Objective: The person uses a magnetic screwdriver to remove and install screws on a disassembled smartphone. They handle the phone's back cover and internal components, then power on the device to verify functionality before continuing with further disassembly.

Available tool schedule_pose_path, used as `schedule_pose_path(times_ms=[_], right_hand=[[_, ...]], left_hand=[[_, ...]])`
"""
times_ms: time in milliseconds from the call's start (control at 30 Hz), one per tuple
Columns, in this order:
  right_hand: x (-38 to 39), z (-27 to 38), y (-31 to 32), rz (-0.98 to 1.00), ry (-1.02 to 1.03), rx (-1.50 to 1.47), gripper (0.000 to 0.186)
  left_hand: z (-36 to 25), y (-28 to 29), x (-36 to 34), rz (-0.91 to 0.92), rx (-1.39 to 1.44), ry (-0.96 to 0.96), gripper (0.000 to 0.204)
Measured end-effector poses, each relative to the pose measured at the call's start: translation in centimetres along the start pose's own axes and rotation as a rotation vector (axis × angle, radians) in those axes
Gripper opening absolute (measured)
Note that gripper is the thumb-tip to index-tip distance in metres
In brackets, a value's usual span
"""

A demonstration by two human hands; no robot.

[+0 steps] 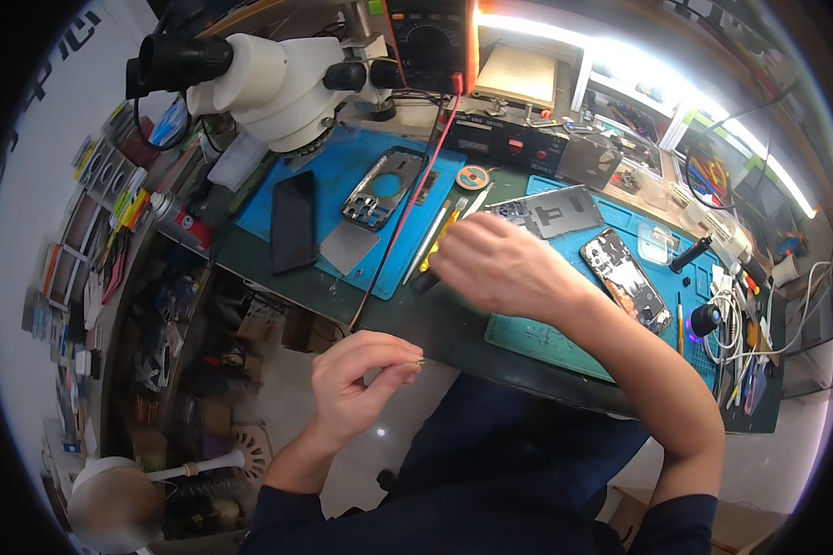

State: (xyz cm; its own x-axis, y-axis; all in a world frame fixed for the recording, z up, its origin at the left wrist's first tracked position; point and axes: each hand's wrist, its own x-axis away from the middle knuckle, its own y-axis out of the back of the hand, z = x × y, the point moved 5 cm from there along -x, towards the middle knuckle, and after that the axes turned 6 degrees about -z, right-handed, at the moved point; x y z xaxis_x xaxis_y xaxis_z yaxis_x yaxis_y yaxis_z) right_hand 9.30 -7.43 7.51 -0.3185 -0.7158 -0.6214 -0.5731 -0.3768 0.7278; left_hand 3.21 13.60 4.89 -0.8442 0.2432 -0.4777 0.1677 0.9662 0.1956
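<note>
Over blue mat (340, 153): red lead (442, 136) | left fingers (387, 353): tiny item (421, 361), kind unclear

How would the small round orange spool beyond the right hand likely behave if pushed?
Lying flat, the spool would probably slide rather than tip. Its round rim suggests it could roll if stood on edge. It looks small, so likely light.

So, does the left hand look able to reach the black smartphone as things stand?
Probably yes: the black smartphone lies uncovered, ahead and to the left of the left hand, though that hand seems to pinch something small.
</note>
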Motion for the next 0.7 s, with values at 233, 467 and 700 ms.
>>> schedule_pose_path(times_ms=[233,467,700], right_hand=[[4.5,1.8,10.4,-0.064,-0.792,-0.655,0.024],[9.6,5.0,12.2,-0.175,-0.819,-0.524,0.029],[12.1,4.6,12.7,-0.168,-0.869,-0.519,0.025]], left_hand=[[0.2,-4.3,-0.9,0.044,0.072,-0.138,0.008],[-0.9,-11.1,-1.7,0.144,0.182,-0.119,0.018],[-0.9,-13.9,-1.4,0.179,0.255,-0.076,0.016]])
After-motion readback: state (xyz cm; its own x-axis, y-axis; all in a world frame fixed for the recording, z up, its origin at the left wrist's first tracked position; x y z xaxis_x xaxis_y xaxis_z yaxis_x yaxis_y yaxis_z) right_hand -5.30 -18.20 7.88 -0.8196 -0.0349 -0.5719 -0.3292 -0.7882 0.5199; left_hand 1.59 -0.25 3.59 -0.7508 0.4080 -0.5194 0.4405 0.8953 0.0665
